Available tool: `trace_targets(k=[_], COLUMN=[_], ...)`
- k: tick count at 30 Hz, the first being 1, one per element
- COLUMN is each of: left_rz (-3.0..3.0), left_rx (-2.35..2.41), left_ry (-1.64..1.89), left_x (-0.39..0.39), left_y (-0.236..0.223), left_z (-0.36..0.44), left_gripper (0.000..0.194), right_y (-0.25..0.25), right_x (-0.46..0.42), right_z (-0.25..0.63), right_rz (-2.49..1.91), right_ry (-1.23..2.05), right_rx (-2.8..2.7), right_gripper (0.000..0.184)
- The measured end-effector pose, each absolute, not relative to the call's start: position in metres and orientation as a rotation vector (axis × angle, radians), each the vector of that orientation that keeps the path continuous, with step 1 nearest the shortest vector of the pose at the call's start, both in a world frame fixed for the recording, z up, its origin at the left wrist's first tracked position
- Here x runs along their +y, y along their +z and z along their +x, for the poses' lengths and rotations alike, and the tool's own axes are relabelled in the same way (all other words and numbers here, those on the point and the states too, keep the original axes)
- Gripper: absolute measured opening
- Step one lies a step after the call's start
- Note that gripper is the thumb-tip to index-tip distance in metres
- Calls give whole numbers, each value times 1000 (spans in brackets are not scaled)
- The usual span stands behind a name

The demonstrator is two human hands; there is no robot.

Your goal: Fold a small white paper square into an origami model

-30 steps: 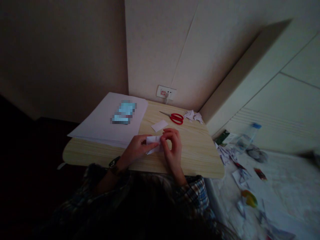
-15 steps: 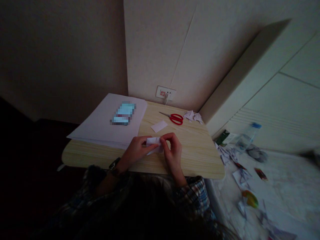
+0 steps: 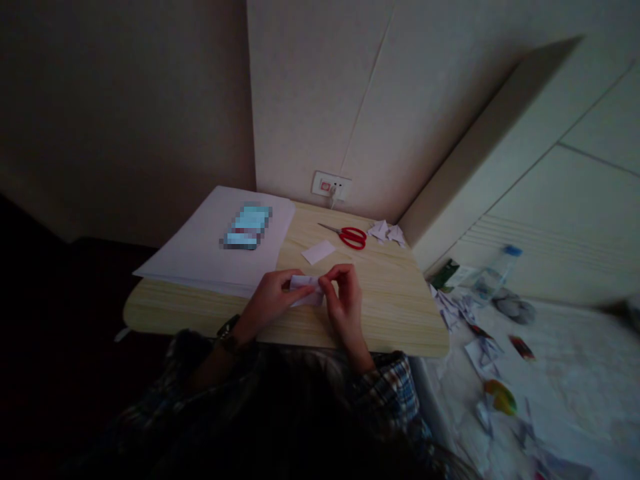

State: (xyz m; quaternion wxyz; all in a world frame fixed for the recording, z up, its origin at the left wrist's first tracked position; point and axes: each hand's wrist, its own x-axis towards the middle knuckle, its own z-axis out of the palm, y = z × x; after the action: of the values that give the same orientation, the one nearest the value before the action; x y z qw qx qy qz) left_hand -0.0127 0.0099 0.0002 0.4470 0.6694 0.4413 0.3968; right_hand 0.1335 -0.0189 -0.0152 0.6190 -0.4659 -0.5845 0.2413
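Paper [image 3: 300, 283]: white, folded
Left hand [image 3: 270, 297]: thumb and fingers pinching it
Right hand [image 3: 346, 300]: fingertips gripping its right end

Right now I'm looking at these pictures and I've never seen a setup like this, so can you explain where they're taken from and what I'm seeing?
There's no machine here, just a person's two bare hands. The camera is worn on their head, looking forward and down. The left hand holds a small folded paper, and the fingers of the right hand pinch its right end. On the wooden table lie large white sheets with a blurred-out, phone-like device on top, a loose paper piece, red-handled scissors and some folded white paper shapes at the far right corner.
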Motion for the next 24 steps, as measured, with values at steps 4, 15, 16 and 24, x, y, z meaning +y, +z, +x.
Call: trace_targets(k=[4,15,16,24], left_rz=[1657,1808,1803,1493], left_rx=[1084,1103,1106,1135], left_ry=[968,945,943,998], left_x=[11,10,10,9], left_y=[-1,-5,-6,3], left_z=[-13,-13,-13,-13], left_gripper=[29,32,32,32], right_y=[-13,-8,-8,-8], right_x=[-19,-21,-21,-20], right_z=[133,134,134,133], right_rz=[-1057,-1176,-1175,-1148], right_ry=[584,405,399,543], right_rx=[-1411,-1551,-1549,-1392], right_gripper=[6,18,19,10])
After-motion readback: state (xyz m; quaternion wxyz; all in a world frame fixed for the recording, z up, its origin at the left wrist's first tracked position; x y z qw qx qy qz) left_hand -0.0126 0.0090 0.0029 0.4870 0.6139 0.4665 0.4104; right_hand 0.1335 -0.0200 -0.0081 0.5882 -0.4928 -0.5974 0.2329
